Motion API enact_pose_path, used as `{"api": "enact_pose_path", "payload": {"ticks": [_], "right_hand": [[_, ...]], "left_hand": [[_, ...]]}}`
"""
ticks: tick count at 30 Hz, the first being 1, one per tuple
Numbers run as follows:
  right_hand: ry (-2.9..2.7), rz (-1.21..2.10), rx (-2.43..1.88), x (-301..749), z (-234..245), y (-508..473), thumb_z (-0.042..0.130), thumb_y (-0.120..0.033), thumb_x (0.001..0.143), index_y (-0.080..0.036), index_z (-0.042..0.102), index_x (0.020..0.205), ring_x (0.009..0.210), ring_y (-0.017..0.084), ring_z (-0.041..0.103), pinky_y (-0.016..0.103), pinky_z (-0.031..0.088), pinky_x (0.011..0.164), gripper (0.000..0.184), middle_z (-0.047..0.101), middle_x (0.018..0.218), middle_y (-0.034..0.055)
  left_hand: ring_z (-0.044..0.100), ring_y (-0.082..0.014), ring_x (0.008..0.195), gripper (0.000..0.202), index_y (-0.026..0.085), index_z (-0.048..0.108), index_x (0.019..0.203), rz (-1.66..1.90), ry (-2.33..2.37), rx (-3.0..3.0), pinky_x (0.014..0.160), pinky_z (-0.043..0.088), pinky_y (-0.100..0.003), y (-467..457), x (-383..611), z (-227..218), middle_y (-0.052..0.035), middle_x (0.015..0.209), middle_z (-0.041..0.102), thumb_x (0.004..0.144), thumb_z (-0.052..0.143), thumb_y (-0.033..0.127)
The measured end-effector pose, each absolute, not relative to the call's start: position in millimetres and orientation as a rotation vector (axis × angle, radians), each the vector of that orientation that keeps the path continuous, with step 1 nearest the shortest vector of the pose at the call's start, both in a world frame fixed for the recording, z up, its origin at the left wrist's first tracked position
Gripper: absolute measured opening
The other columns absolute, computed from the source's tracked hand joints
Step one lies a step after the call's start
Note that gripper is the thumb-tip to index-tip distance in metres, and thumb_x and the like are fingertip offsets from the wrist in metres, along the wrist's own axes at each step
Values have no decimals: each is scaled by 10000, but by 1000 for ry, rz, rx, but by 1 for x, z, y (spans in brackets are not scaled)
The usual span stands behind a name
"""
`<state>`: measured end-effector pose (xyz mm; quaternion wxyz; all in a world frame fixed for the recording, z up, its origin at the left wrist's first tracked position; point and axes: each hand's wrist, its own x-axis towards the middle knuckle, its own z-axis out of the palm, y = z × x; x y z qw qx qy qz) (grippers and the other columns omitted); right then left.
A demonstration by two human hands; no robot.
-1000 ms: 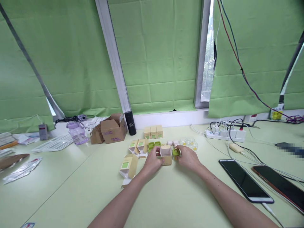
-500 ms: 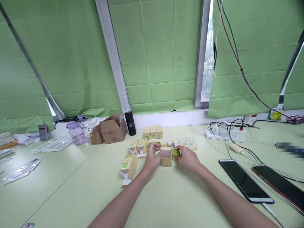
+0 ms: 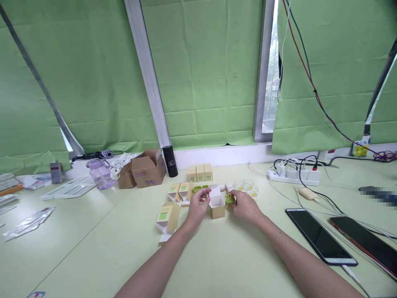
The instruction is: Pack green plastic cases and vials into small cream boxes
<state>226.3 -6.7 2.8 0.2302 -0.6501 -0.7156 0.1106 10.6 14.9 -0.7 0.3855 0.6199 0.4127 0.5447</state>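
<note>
A small tan cardboard box (image 3: pixel 218 212) stands upright on the table in front of me, its top open and its white inner flap raised. My left hand (image 3: pixel 198 205) grips the left side of this box with fingers and thumb. Just right of the box, my right hand (image 3: pixel 246 205) is closed on a small green object (image 3: pixel 228 200) with a ring-like top; its exact kind is too small to tell. Left of my left hand lies an open tan box (image 3: pixel 168 217) with a green label. Behind that one are two more open boxes (image 3: pixel 180 191).
Three closed tan boxes (image 3: pixel 200 172) stand in a row farther back. A clear plastic tray (image 3: pixel 246 186) with round cups sits behind my right hand. Phones (image 3: pixel 321 236), cables and a power strip (image 3: pixel 294 178) lie at right; a carton (image 3: pixel 149 169), black tumbler (image 3: pixel 170 161) and purple bottle (image 3: pixel 101 174) stand at left.
The flap of the box at my left hand has swung up and back, showing more of its white inside. My right hand with the green object has barely moved.
</note>
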Motion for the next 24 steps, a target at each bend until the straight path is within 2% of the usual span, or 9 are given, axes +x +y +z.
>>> {"api": "enact_pose_path", "payload": {"ticks": [4, 12, 19, 24], "right_hand": [[-1984, 307, -1744, 228, 0, -6, 663, -141, 821, -208, 699, 1132, 975, 263, 697, 293, 370, 713, 320, 766, 1084, 104], [-2007, 264, -1651, 231, -7, 1, 675, -105, 800, -189, 714, 1106, 1045, 278, 677, 304, 427, 778, 320, 740, 1151, 120], [-1945, 207, -1645, 234, -5, 1, 689, -108, 799, -221, 712, 1090, 950, 269, 693, 332, 451, 748, 313, 752, 1093, 88], [-1660, 128, -1390, 236, 3, 0, 654, -256, 890, -249, 666, 1228, 1055, 282, 663, 384, 526, 791, 338, 730, 1195, 92]], "left_hand": [[681, -248, 1020, 404, 138, 769, 1037, 1343, 975, 1395, 893, 510, -332, 22, 8, -2, -116, 1057, 763, 645, 672, 140], [705, -248, 973, 604, 125, 771, 1058, 1209, 918, 1203, 760, 505, -275, 28, 5, -8, -98, 965, 769, 482, 608, 44], [697, -234, 930, 619, 123, 765, 1061, 1200, 913, 1209, 716, 470, -255, 30, 5, -9, -95, 940, 755, 467, 613, 43], [686, -244, 963, 604, 128, 764, 1081, 1180, 912, 1266, 763, 474, -280, 28, 4, -9, -106, 970, 748, 495, 635, 59]]}}
